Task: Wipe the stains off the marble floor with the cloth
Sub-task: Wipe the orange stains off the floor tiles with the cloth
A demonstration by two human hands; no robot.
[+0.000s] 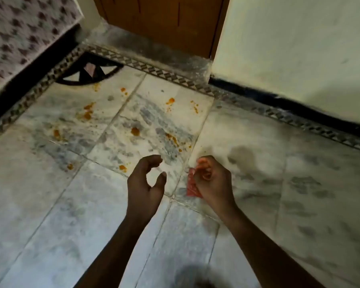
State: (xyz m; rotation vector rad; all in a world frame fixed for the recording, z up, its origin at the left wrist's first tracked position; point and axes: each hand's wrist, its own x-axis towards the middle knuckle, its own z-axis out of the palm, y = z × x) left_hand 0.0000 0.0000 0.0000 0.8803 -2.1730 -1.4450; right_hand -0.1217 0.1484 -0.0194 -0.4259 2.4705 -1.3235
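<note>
Several orange stains (135,131) are being left unwiped while a small red packet (191,187) is being pinched by the right hand (213,179), the left hand (146,179) being held open-fingered and empty; no cloth is being shown, so fetching one is judged the first need.

A: Floor (258,142): pale marble slabs w/ grey veining, thin joints, patterned dark border strip along the far edge.

B: Stains (135,131)?

A: Orange blobs and specks, scattered over the far-left slabs, approx. a dozen, none smeared.

B: Cloth?

A: Small red piece (191,187), crumpled, pinched in right hand (213,181), above a slab joint; blurred, texture unclear.
</note>
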